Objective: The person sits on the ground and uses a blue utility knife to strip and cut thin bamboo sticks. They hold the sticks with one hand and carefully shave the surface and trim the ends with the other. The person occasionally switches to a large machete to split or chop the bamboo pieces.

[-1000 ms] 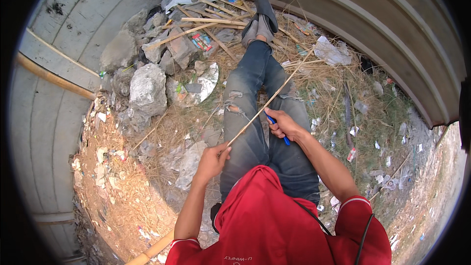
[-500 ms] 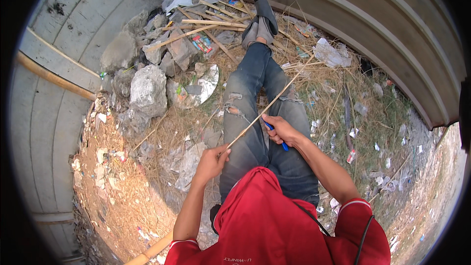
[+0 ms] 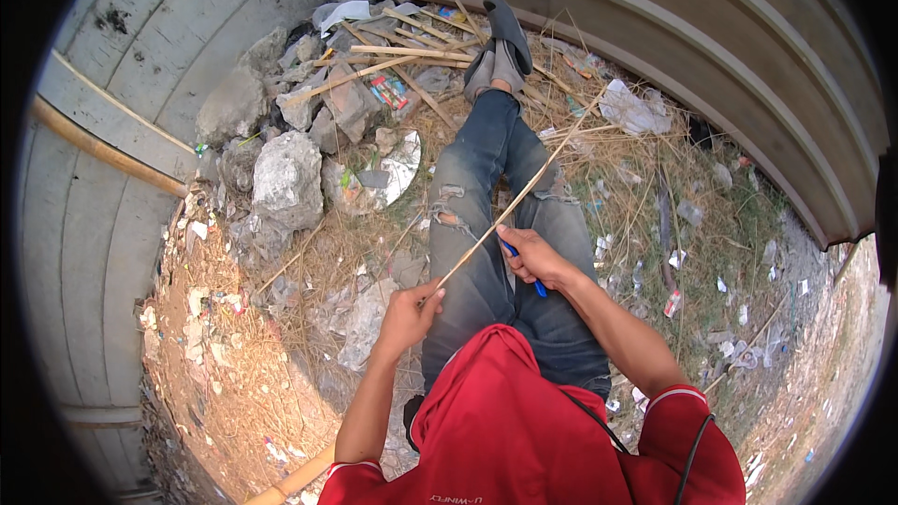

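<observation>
At frame centre I see the left hand [image 3: 409, 314] closed around the lower end of a long thin pale bamboo stick [image 3: 513, 202], which slants toward upper right over the blue-jeaned legs [image 3: 486, 178]. The right hand [image 3: 529, 256] pinches the stick mid-length, also gripping a blue-handled tool [image 3: 524, 271]. Grey rubble [image 3: 285, 178] sits upper left.

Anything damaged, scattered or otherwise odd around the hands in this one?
Yes. The jeans are ripped at the left knee. Litter, broken rock and loose sticks lie strewn around the legs. The left hand and right hand hold a thin stick.
</observation>
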`<move>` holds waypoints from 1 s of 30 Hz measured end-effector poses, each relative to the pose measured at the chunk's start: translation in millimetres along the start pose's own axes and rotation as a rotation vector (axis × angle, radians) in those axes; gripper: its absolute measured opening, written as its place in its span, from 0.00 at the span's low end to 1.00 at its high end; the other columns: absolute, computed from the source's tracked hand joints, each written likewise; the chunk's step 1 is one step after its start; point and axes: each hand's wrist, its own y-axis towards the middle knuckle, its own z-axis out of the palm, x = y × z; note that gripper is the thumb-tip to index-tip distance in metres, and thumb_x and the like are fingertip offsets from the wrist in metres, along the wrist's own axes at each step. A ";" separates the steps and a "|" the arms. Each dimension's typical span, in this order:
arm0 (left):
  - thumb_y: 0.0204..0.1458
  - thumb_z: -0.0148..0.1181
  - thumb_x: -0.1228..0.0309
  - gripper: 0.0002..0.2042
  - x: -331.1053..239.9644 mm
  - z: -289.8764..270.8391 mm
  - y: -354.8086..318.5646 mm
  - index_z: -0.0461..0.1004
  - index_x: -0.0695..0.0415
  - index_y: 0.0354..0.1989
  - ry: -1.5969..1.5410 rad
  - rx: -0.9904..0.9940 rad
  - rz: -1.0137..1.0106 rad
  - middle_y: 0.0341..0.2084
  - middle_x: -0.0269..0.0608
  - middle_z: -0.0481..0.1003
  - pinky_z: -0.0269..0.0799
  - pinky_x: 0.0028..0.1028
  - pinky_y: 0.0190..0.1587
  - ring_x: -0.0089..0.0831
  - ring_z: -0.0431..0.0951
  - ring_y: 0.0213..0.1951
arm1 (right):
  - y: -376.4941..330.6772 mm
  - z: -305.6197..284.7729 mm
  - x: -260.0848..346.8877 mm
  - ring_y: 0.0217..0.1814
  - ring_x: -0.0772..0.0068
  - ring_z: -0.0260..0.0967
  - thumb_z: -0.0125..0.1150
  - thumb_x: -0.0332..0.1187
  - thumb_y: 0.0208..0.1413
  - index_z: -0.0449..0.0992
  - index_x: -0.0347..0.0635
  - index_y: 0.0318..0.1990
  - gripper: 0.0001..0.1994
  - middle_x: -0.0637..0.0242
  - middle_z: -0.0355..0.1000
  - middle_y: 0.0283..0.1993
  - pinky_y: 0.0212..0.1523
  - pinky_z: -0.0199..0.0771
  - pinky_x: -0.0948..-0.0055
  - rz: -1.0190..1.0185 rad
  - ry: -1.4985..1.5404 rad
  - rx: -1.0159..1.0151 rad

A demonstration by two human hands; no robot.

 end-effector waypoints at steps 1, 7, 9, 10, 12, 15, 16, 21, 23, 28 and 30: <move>0.63 0.61 0.68 0.15 0.8 2.8 1.2 0.79 0.64 0.55 -0.024 -0.007 0.011 0.25 0.53 0.82 0.78 0.29 0.34 0.33 0.85 0.28 | -0.8 4.9 0.6 0.11 0.84 0.46 0.48 0.55 0.72 0.64 0.48 0.26 0.25 0.78 0.54 0.16 0.12 0.42 0.78 -0.047 -0.062 -0.064; 0.63 0.61 0.68 0.16 -12.4 5.9 4.4 0.79 0.67 0.53 0.007 -0.030 -0.006 0.25 0.52 0.82 0.78 0.28 0.34 0.29 0.85 0.28 | 14.6 11.0 -23.8 0.16 0.72 0.58 0.48 0.53 0.73 0.76 0.37 0.35 0.26 0.67 0.62 0.18 0.18 0.58 0.70 -0.592 -0.604 -0.347; 0.63 0.62 0.68 0.16 -8.7 3.3 -1.0 0.79 0.68 0.52 -0.009 -0.046 -0.023 0.25 0.52 0.82 0.77 0.28 0.34 0.29 0.85 0.28 | 2.7 11.8 -4.9 0.19 0.63 0.63 0.49 0.52 0.72 0.77 0.34 0.38 0.26 0.57 0.68 0.20 0.24 0.65 0.63 -0.224 -0.379 -0.150; 0.63 0.62 0.68 0.16 -5.0 4.2 -1.7 0.79 0.68 0.52 -0.030 -0.048 -0.016 0.25 0.53 0.82 0.77 0.28 0.34 0.29 0.85 0.28 | -3.5 9.8 7.2 0.21 0.59 0.66 0.49 0.52 0.72 0.78 0.33 0.39 0.26 0.52 0.70 0.22 0.27 0.68 0.60 -0.042 -0.264 -0.061; 0.63 0.62 0.68 0.16 -6.0 5.6 -2.7 0.80 0.69 0.52 -0.044 -0.047 -0.002 0.25 0.53 0.82 0.77 0.28 0.34 0.30 0.85 0.28 | 2.8 -5.8 8.5 0.24 0.58 0.68 0.50 0.51 0.72 0.78 0.32 0.41 0.26 0.51 0.71 0.23 0.31 0.70 0.59 0.072 -0.107 0.058; 0.63 0.62 0.68 0.16 -14.0 6.3 -2.3 0.79 0.68 0.52 -0.030 -0.047 0.009 0.25 0.54 0.82 0.77 0.28 0.33 0.30 0.85 0.28 | -5.8 1.7 11.5 0.24 0.64 0.68 0.49 0.52 0.72 0.78 0.32 0.41 0.26 0.59 0.69 0.20 0.30 0.70 0.63 -0.198 -0.460 -0.094; 0.63 0.62 0.68 0.16 -12.9 8.4 -0.4 0.79 0.68 0.53 -0.032 -0.049 0.013 0.25 0.54 0.82 0.77 0.28 0.33 0.31 0.85 0.28 | -11.5 9.5 16.2 0.23 0.68 0.67 0.49 0.52 0.72 0.78 0.32 0.41 0.26 0.64 0.67 0.19 0.29 0.69 0.65 -0.367 -0.673 -0.203; 0.64 0.61 0.69 0.15 -9.6 11.4 3.1 0.79 0.66 0.54 -0.049 -0.056 0.032 0.23 0.40 0.80 0.72 0.24 0.29 0.20 0.80 0.27 | -10.0 13.2 6.7 0.23 0.73 0.67 0.48 0.53 0.72 0.77 0.33 0.40 0.27 0.70 0.64 0.18 0.28 0.68 0.67 -0.264 -0.530 -0.160; 0.64 0.61 0.69 0.16 -10.2 9.1 0.9 0.79 0.67 0.54 -0.044 -0.044 0.025 0.23 0.41 0.80 0.72 0.24 0.29 0.20 0.80 0.27 | -8.1 5.8 8.5 0.23 0.72 0.67 0.48 0.53 0.72 0.77 0.33 0.39 0.27 0.69 0.64 0.18 0.28 0.68 0.67 -0.069 -0.315 -0.029; 0.64 0.61 0.68 0.16 -24.4 8.4 2.7 0.79 0.68 0.53 -0.035 -0.036 0.008 0.25 0.50 0.82 0.76 0.27 0.31 0.28 0.84 0.29 | -14.3 -0.7 18.1 0.14 0.82 0.51 0.48 0.55 0.72 0.69 0.45 0.31 0.24 0.78 0.56 0.17 0.16 0.49 0.76 0.042 -0.048 0.076; 0.64 0.61 0.67 0.17 -29.2 10.4 5.6 0.79 0.69 0.53 -0.030 -0.032 0.005 0.26 0.54 0.82 0.78 0.29 0.33 0.31 0.86 0.29 | -11.0 9.5 5.0 0.14 0.82 0.51 0.48 0.54 0.73 0.68 0.44 0.30 0.24 0.77 0.55 0.16 0.14 0.49 0.74 -0.397 -0.463 -0.189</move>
